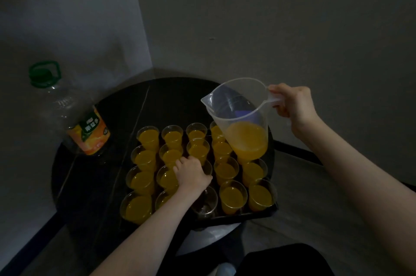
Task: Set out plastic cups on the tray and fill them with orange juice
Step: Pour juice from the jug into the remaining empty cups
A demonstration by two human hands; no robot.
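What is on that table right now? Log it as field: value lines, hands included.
tray: black tray on a dark round table
cups: most hold orange juice; empty cup in the front row
left hand: left hand grips a cup in the middle of the tray
right hand: right hand holds the clear jug by its handle above the cups
jug: juice in the bottom
bottle: large, nearly empty bottle, left of the tray

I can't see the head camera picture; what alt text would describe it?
A right hand holds a clear jug of orange juice above a black tray of filled plastic cups, while the left hand grips a cup among them. A large juice bottle stands to the left.
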